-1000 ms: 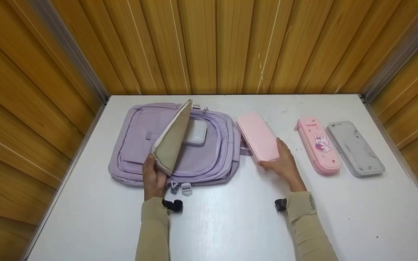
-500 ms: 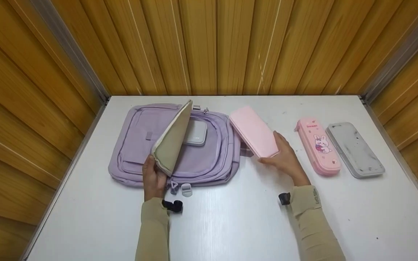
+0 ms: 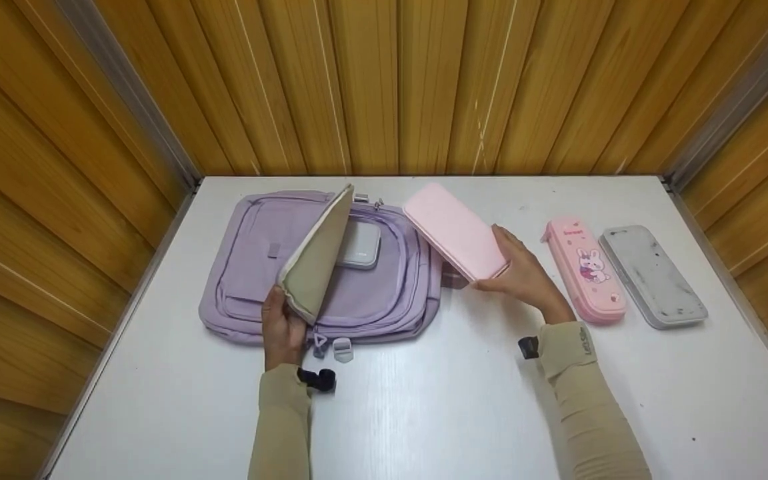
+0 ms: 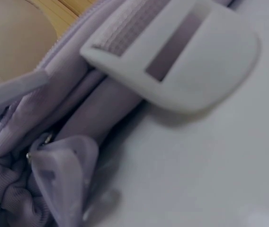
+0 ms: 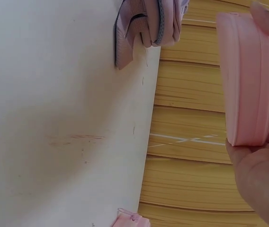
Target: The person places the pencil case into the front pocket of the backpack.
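Note:
A purple backpack point(image 3: 244, 233) lies flat on the table, its front flap point(image 3: 317, 257) lifted to show a beige lining. My left hand point(image 3: 283, 330) grips the flap's near edge and holds it up. Inside the opened pocket lies a light grey case point(image 3: 361, 245), partly hidden behind the flap. My right hand point(image 3: 524, 277) holds a plain pink pencil case point(image 3: 457, 230) by its near end, thumb on one side and fingers on the other. The case's far end overlaps the backpack's right side in the head view. In the right wrist view the pink case point(image 5: 248, 80) is raised off the table.
To the right, a pink pencil case with a rabbit picture point(image 3: 584, 267) and a grey, scuffed case point(image 3: 654, 277) lie side by side on the white table point(image 3: 411, 413). A strap buckle point(image 3: 343, 349) lies at the backpack's near edge. Wood-patterned walls point(image 3: 424, 87) enclose the table.
My right hand has carried the plain pink pencil case leftward and away from me, over the backpack's right edge. My left hand and the flap have stayed in place.

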### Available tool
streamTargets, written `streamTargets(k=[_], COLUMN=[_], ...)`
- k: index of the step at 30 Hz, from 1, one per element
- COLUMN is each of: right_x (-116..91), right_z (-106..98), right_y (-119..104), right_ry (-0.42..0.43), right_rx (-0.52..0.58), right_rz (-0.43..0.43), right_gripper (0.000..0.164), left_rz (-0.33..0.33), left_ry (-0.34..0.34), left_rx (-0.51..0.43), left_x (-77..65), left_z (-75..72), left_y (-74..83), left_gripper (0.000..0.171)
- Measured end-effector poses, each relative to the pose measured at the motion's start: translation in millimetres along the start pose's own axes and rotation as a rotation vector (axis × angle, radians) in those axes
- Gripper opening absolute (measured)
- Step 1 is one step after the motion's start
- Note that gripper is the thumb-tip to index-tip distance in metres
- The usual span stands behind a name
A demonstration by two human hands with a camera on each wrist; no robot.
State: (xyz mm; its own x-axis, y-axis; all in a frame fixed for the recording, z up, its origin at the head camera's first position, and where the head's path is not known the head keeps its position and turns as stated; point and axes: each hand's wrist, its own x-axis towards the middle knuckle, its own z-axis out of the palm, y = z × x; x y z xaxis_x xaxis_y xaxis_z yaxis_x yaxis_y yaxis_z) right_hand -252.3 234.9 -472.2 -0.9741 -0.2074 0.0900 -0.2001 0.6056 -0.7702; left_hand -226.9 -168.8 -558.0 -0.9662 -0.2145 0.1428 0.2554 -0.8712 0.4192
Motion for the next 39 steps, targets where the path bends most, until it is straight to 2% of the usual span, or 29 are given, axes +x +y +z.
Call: streamTargets(k=[6,16,28,34,39], right_x=[8.8,24.1,38.5,44.8,52.1], right_z=[-2.8,1.8,14.6,18.0,22.0], right_y=[-8.5,-17.6,-23.4,-29.3,-33.1], right_ry=[-0.082,-0.201,-0.298,-0.355,-0.391], right_rx=[-0.027,-0.041,-0.066,-0.102,-0.095], right_rz=[-0.048,-0.102,-0.148,-0.139,-0.124], right_gripper=[0.112,0.111,0.110,0.109,0.107], left_rz=[-0.034,-0.033,-0.049,-0.044,-0.046], left_ry=[0.022,0.051,0.030,-0.029,-0.024], left_rx=[-0.038,-0.022,-0.025,-0.031,-0.034], left_x=[-3.2,-3.9,-3.3,-2.4,-3.6], left_z=[9.5,8.4,10.9,7.7,8.0], left_y=[4.2,3.3,6.1,5.5,5.3], left_gripper=[0.009,0.008,0.009,0.012,0.010])
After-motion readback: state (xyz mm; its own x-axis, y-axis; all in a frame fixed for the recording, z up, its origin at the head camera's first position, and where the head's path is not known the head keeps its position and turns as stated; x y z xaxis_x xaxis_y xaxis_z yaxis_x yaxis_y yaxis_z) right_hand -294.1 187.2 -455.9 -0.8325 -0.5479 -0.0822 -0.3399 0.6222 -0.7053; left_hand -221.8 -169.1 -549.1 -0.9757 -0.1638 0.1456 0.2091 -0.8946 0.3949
